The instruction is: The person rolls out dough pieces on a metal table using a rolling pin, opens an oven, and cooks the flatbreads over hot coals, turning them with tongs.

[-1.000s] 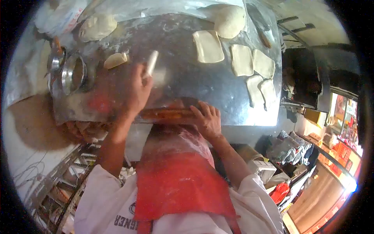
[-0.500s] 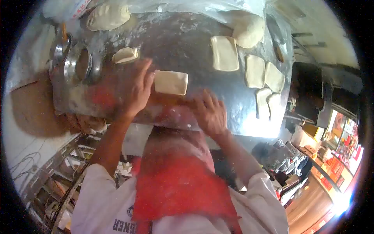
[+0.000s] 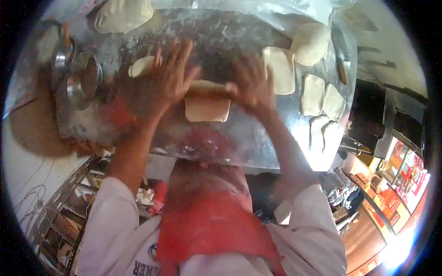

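A brown rolling pin lies across a flat rectangular dough piece on the metal worktop. My left hand rests on the pin's left end with its fingers spread. On the right end lies my right hand, its fingers stretched out and blurred. Both palms hide the ends of the pin. A small dough piece is just left of my left hand. Right of my right hand is a larger flat dough sheet.
Several smaller dough pieces lie at the right. Beyond them are a rounded dough lump and a long knife-like tool. Metal rings stand at the left, below a large dough mass. Plastic sheeting covers the far edge.
The left hand laid the dough piece down in front of the body. Both hands then moved forward with the rolling pin, which now lies over the dough's far part.
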`<state>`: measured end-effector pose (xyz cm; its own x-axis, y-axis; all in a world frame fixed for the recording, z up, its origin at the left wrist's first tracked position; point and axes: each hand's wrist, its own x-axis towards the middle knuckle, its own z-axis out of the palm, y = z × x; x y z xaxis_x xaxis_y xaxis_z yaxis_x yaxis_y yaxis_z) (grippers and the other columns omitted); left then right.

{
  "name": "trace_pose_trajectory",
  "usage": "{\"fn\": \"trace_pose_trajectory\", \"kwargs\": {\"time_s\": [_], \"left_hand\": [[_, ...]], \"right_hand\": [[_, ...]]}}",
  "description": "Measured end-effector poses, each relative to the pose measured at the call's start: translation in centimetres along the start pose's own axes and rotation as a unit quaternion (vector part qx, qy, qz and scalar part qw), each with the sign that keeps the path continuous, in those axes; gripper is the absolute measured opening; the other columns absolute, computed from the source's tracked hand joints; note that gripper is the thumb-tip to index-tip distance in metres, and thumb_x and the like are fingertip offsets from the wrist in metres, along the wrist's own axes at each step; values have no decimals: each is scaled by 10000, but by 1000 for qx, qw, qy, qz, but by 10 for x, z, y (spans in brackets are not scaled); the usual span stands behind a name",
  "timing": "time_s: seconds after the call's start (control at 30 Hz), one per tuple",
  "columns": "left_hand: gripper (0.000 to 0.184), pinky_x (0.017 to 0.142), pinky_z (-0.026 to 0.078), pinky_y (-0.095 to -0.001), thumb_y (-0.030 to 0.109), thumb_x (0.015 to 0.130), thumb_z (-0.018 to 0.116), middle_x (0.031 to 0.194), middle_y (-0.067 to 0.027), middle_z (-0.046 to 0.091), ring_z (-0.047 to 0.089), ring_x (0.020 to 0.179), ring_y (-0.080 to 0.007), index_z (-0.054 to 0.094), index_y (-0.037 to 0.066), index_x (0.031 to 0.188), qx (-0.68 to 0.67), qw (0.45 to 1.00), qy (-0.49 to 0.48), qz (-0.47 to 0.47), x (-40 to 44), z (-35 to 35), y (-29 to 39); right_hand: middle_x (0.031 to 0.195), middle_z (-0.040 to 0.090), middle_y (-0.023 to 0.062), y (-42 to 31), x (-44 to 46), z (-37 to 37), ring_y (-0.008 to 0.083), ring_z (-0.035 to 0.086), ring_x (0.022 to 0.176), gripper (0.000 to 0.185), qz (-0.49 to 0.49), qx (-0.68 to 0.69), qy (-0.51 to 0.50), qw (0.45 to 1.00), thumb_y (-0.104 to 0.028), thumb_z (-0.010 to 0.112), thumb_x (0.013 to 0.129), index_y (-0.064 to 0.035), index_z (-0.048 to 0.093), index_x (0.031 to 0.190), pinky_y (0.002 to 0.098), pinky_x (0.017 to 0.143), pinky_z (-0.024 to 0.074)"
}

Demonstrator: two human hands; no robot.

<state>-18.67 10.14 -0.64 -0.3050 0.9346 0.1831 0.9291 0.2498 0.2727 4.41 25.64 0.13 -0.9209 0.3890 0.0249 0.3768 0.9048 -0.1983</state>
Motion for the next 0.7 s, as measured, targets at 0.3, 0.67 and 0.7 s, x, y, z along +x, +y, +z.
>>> {"fn": "trace_pose_trajectory", "kwargs": {"time_s": [0.3, 0.67, 0.7], "left_hand": [[859, 1232, 225, -587, 544, 937, 624, 1660, -149, 358, 313, 1544, -341, 370, 45, 1588, -36, 997, -68, 7, -89, -9, 42], [945, 1239, 185, -602, 498, 902, 696, 1681, -166, 305, 276, 1556, -372, 281, 58, 1629, -98, 991, -96, -10, -101, -6, 51], [926, 1231, 207, -604, 538, 909, 675, 1656, -171, 344, 307, 1542, -363, 319, 48, 1609, -81, 993, -81, 10, -88, -9, 48]], "right_hand": [[1582, 441, 212, -43, -90, 15, 403, 393, 1481, 777, 84, 116, 3, 990, -624, 461, 999, -105, 413, 1575, 564, 1215, 282], [1610, 402, 222, -52, -106, 10, 395, 391, 1489, 686, 99, 106, -2, 989, -437, 508, 1019, -80, 374, 1589, 542, 1209, 302], [1617, 392, 223, -45, -99, 13, 394, 390, 1490, 683, 91, 85, -5, 992, -438, 499, 1025, -69, 375, 1586, 541, 1211, 299]]}}
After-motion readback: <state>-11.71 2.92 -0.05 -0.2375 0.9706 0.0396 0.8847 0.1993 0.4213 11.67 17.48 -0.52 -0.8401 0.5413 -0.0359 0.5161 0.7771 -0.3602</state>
